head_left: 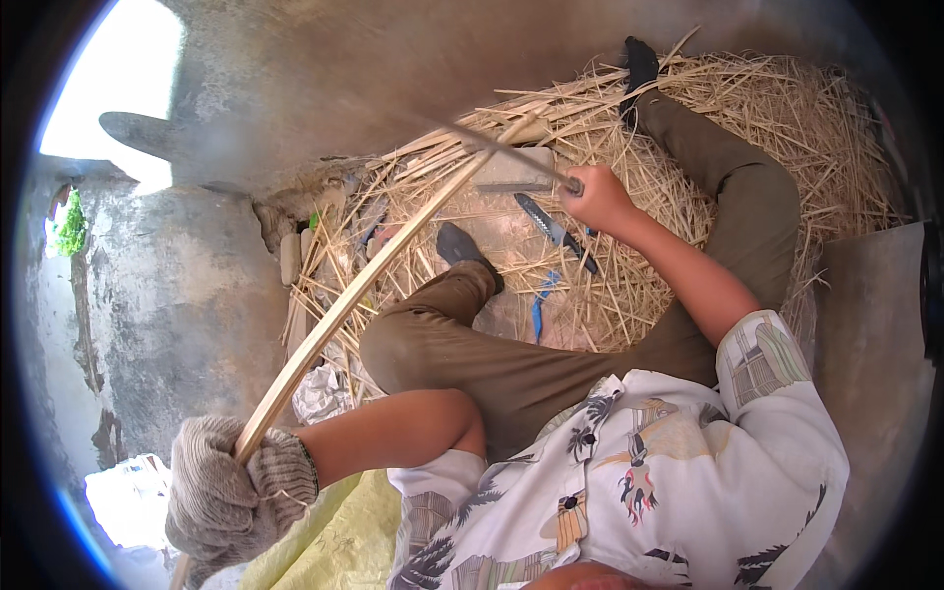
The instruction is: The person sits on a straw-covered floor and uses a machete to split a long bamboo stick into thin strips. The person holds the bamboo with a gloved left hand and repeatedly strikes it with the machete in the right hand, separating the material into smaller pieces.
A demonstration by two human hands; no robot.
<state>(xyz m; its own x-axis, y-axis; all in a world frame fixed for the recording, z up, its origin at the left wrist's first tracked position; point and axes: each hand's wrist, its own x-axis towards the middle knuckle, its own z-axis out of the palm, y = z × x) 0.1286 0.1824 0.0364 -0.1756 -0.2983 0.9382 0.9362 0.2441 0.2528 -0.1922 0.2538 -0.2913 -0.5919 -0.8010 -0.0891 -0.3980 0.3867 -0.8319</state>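
My left hand (pixel 216 492), in a thick grey knitted glove, is closed round a long split strip of pale bamboo or wood (pixel 344 305) at the lower left. The strip slants up and away past my bent knee, and a short end sticks out below the glove. My bare right hand (pixel 597 200) grips a long knife (pixel 501 149) near the middle. Its thin blade, seen nearly edge-on, points up and left, with its far part blurred. Blade and strip cross in the picture; whether they touch I cannot tell.
Pale shavings (pixel 767 118) cover the floor around my outstretched legs. Between my feet lie a dark-bladed tool with a black handle (pixel 551 231), a grey block (pixel 516 169) and a blue strip (pixel 538 313). A stained wall (pixel 177 295) stands left; a yellowish sack (pixel 344 531) lies beside me.
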